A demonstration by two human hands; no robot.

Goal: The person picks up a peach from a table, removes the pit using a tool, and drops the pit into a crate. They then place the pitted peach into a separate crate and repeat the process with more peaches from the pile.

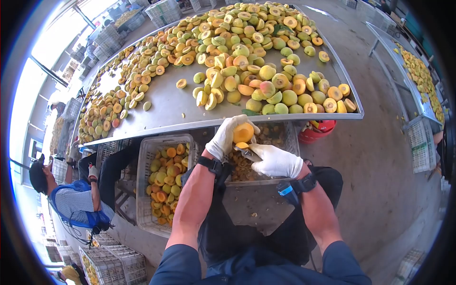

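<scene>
Gloved in white, my left hand (223, 138) is closed around a peach half (243, 132) with its orange flesh facing up. A smaller orange piece (242, 145) sits just below it, close to the tool. My right hand (276, 160), also gloved, grips a short metal pitting tool (248, 153) whose tip is at the fruit; the exact contact is hidden. Both hands are above a crate (295, 142) holding brownish pits and scraps, in front of the table edge.
A metal table (166, 97) bears a heap of halved peaches (237, 42). On the left stands a crate (141, 190) of orange halves. A red bucket (318, 132) is under the table's right corner. A co-worker (78, 199) sits at left; another table (403, 76) stands right.
</scene>
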